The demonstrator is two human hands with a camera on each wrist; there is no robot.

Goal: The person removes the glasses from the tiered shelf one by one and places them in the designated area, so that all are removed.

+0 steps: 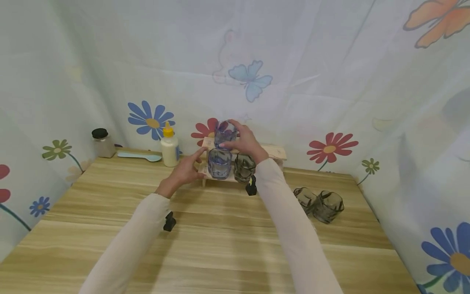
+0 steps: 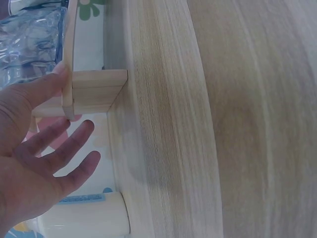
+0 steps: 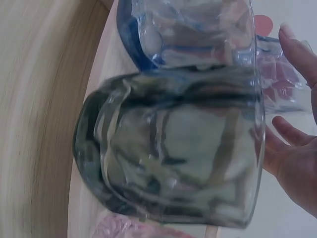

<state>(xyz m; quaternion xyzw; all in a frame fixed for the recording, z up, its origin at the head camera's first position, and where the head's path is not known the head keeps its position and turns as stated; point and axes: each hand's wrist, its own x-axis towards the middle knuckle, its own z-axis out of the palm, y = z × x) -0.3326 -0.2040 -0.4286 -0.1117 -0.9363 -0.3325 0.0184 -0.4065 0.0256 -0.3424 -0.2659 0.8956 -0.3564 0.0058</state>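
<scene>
My right hand is at a bluish-purple glass on the upper step of a small wooden rack. Its fingers are spread beside the glass, with a gap showing in the right wrist view. Below, on the lower step, stand a blue-tinted glass and a grey glass side by side. My left hand is at the rack's left end. In the left wrist view, its thumb touches the edge of the rack beside the blue-tinted glass, while the other fingers spread loosely.
Two grey glasses stand close together on the table's right side. Back left are a glue-like bottle with a yellow tip, a pale blue spoon and a black-lidded jar. A printed curtain hangs behind the table.
</scene>
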